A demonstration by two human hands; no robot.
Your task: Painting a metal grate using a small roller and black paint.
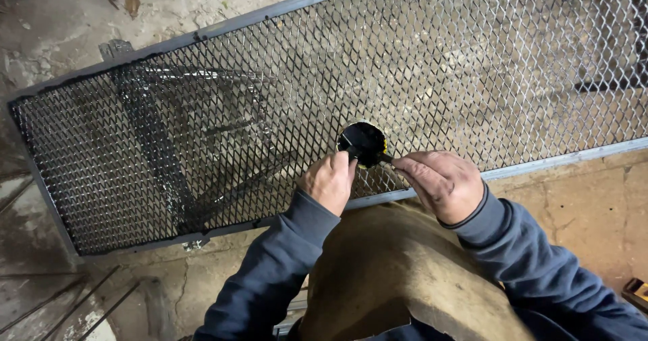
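A large metal mesh panel [337, 84] in a grey frame is laid across the concrete floor [580, 206], filling most of the picture; its left part is painted black. At lower centre, a small can of black paint [362, 142] is seen resting on the mesh. The left hand [329, 181] is closed on the can's rim. The right hand [442, 184] is pinched on a thin brush handle [386, 159].
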